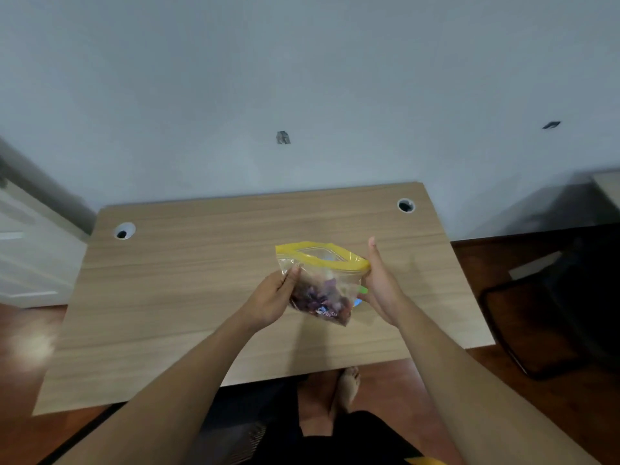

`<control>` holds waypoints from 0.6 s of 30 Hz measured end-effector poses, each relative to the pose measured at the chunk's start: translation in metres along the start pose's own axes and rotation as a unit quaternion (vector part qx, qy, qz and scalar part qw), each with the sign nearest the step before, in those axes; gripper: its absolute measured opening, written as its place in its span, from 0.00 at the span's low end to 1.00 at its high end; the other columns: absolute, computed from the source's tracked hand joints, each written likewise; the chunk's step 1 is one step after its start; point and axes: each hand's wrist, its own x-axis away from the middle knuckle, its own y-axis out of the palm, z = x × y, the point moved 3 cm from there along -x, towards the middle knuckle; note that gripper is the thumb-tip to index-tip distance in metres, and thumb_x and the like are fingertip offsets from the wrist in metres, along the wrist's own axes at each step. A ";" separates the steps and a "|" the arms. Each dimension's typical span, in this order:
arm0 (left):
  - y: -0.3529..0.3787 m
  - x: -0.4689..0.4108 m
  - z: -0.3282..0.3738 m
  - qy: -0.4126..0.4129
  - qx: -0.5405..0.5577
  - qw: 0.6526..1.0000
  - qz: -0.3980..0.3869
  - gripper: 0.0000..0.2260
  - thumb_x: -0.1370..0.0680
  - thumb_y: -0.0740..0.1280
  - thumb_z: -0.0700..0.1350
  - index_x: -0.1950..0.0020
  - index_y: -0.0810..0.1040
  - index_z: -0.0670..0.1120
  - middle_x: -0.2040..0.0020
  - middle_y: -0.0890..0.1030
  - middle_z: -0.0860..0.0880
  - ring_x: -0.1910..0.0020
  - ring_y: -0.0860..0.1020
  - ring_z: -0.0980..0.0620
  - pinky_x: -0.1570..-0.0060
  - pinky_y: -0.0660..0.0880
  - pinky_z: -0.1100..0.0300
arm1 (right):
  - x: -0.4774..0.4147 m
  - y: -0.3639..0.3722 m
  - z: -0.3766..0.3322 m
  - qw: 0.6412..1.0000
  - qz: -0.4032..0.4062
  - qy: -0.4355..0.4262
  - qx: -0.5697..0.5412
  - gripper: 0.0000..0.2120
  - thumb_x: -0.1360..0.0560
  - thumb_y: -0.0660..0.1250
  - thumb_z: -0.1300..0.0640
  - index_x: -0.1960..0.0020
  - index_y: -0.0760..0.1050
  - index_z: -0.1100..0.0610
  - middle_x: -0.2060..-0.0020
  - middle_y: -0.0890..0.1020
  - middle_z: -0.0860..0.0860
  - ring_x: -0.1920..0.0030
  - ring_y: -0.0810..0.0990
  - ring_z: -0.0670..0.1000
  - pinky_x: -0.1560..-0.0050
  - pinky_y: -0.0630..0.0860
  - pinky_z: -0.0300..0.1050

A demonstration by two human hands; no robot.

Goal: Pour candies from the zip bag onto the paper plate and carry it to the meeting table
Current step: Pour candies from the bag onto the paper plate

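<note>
Yellow-topped zip bag (pixel 322 280) held up over the wooden desk (pixel 188 290), right of centre, mouth gaping open. I see my left hand (pixel 273 302) clamped on its left side, right hand (pixel 380 285) cupping the right edge, fingers extended. Purple-wrapped candies (pixel 318 298) sit bunched in the bag's bottom. Bare foot (pixel 349 387) below the near edge.

Both arms extended, left hand (pixel 268 302) grip closed, right hand (pixel 382 286) cupped

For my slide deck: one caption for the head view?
Both hands, left and right, hold a yellow-topped clear zip bag of candies above a wooden desk.
</note>
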 end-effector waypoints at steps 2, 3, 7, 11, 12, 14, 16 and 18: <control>0.011 -0.011 -0.001 -0.006 0.014 1.000 -0.010 0.24 0.12 0.51 0.60 0.41 0.86 0.54 0.45 0.89 0.56 0.43 0.85 0.59 0.39 0.78 0.60 | -0.006 -0.002 0.010 0.999 0.002 0.005 -0.035 0.52 0.37 0.55 0.12 0.32 0.84 0.48 0.35 0.87 0.53 0.31 0.84 0.56 0.24 0.73 0.62; 0.016 -0.016 -0.001 -0.007 0.015 1.000 -0.018 0.25 0.12 0.50 0.61 0.37 0.84 0.53 0.42 0.88 0.55 0.39 0.84 0.57 0.36 0.77 0.59 | -0.009 -0.003 0.014 0.999 -0.008 0.002 -0.046 0.50 0.33 0.54 0.13 0.31 0.83 0.49 0.34 0.86 0.54 0.30 0.83 0.57 0.23 0.72 0.62; 0.031 -0.036 -0.015 -0.076 0.009 0.997 -0.011 0.28 0.15 0.49 0.66 0.40 0.82 0.50 0.48 0.87 0.53 0.46 0.84 0.53 0.42 0.77 0.54 | -0.019 -0.005 0.031 0.998 -0.047 0.003 0.034 0.40 0.29 0.55 0.16 0.32 0.83 0.40 0.30 0.84 0.51 0.27 0.79 0.56 0.21 0.67 0.61; 0.052 -0.050 -0.022 -0.147 0.030 0.988 -0.035 0.27 0.14 0.48 0.64 0.47 0.80 0.48 0.59 0.84 0.44 0.64 0.80 0.52 0.60 0.77 0.56 | -0.029 -0.008 0.035 0.979 -0.042 -0.042 0.193 0.29 0.25 0.60 0.22 0.45 0.85 0.43 0.43 0.87 0.42 0.39 0.83 0.45 0.30 0.75 0.51; 0.057 -0.053 -0.027 -0.173 0.034 0.983 -0.048 0.23 0.13 0.48 0.63 0.43 0.79 0.52 0.59 0.83 0.43 0.65 0.78 0.52 0.65 0.75 0.59 | -0.032 -0.007 0.037 0.975 -0.050 -0.050 0.211 0.29 0.24 0.61 0.23 0.45 0.86 0.44 0.45 0.88 0.42 0.41 0.84 0.43 0.33 0.76 0.49; 0.066 -0.057 -0.035 -0.220 0.041 0.972 -0.071 0.25 0.14 0.48 0.65 0.38 0.77 0.52 0.56 0.82 0.38 0.65 0.78 0.47 0.70 0.73 0.62 | -0.041 -0.007 0.045 0.971 -0.075 -0.054 0.220 0.25 0.21 0.62 0.27 0.39 0.86 0.42 0.45 0.89 0.41 0.41 0.86 0.42 0.33 0.77 0.47; 0.073 -0.062 -0.039 -0.239 0.034 0.967 -0.075 0.23 0.14 0.48 0.64 0.40 0.77 0.53 0.57 0.82 0.42 0.64 0.79 0.47 0.70 0.73 0.63 | -0.052 -0.012 0.059 0.971 -0.078 -0.045 0.223 0.22 0.19 0.63 0.30 0.36 0.85 0.41 0.43 0.89 0.38 0.39 0.85 0.41 0.30 0.77 0.47; 0.079 -0.067 -0.044 -0.246 0.024 0.966 -0.072 0.16 0.13 0.49 0.61 0.42 0.74 0.57 0.53 0.83 0.47 0.62 0.81 0.52 0.70 0.77 0.63 | -0.061 -0.020 0.073 0.971 -0.060 -0.024 0.232 0.22 0.20 0.64 0.31 0.36 0.85 0.42 0.44 0.89 0.40 0.40 0.86 0.42 0.29 0.77 0.49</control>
